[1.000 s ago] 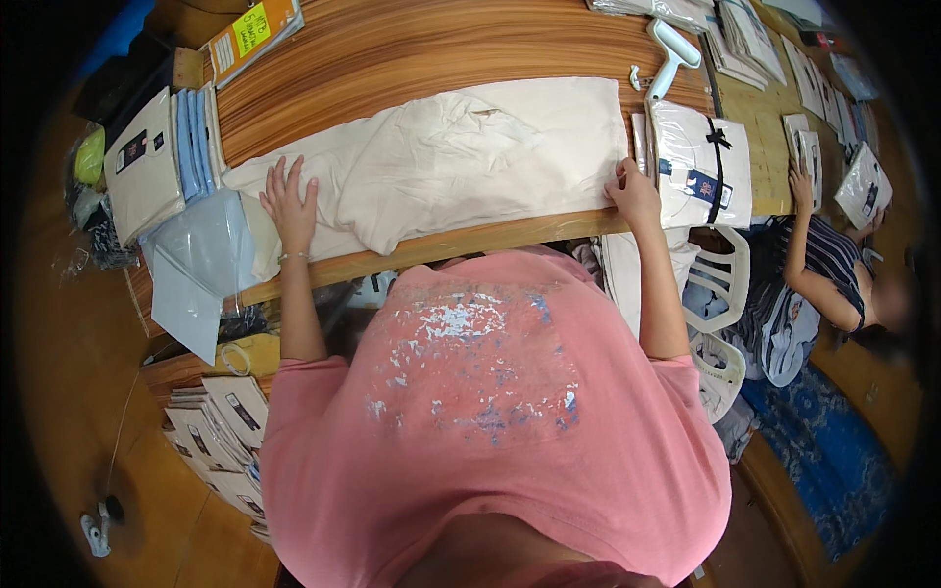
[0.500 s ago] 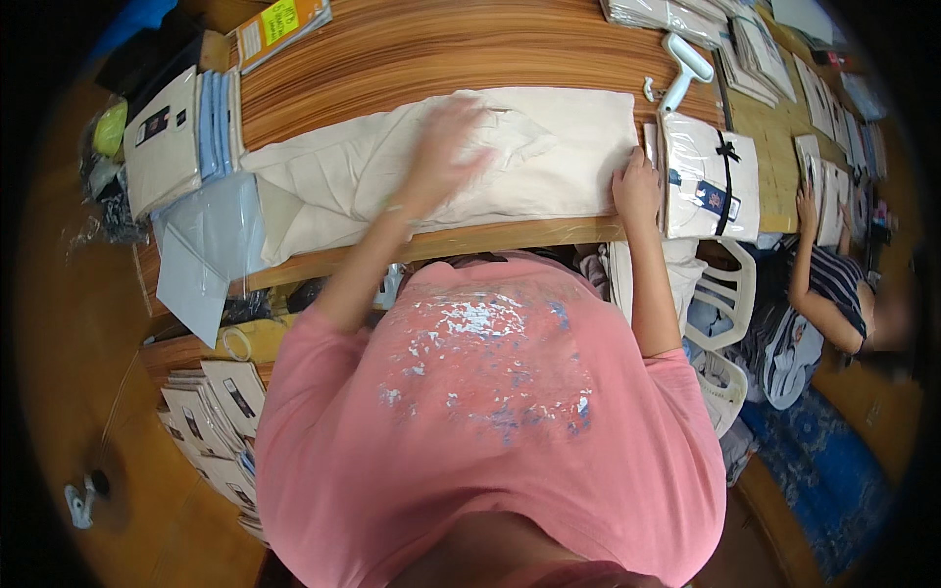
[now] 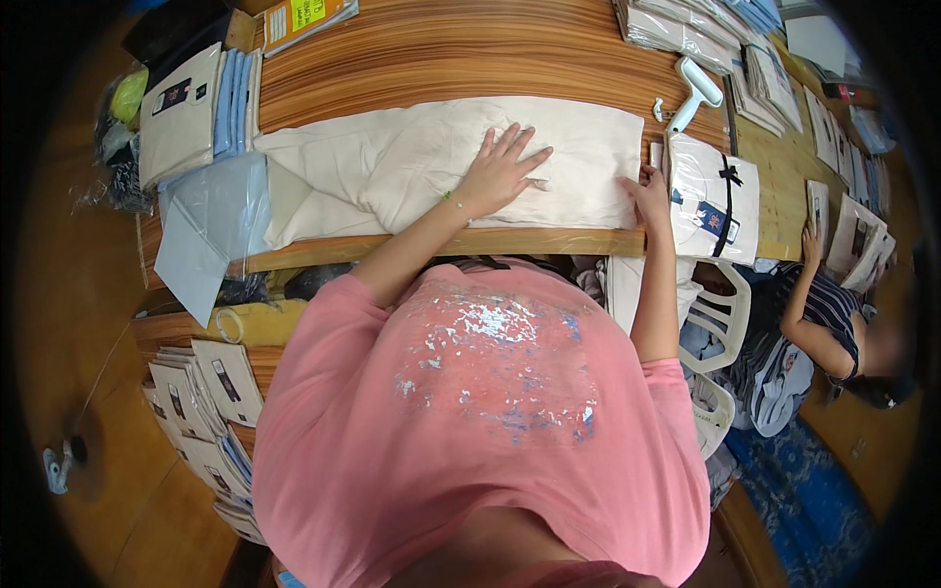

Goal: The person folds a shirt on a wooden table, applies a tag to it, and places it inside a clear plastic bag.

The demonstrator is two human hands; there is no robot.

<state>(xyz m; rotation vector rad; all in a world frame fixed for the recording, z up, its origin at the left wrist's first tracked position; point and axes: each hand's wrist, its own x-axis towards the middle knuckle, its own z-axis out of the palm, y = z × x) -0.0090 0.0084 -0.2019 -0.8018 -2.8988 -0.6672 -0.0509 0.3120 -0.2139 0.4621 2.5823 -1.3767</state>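
A long cream cloth (image 3: 578,147) lies across the table along its near edge. It is smooth at the right end and wrinkled, with loose folds, toward the left. My left hand (image 3: 502,176) rests flat on the middle of it, fingers spread. At the cloth's right end, my right hand (image 3: 651,201) touches the edge, thumb and fingers apart. Just right of that hand is a packed cream fabric bundle (image 3: 691,176) tied with a black ribbon and bearing a dark tag.
A lint roller (image 3: 698,90) lies beyond the bundle. Packed fabrics (image 3: 181,118) stand at the left beside clear plastic sheets (image 3: 221,216). More packs (image 3: 676,24) lie far right, and others (image 3: 201,402) lower left. A co-worker (image 3: 823,309) handles packs at right, near a white plastic chair (image 3: 720,314).
My left hand has moved right across the cloth and come to rest flat. My right hand has shifted slightly at the right edge. The cloth's middle looks flatter. The view has shifted a little.
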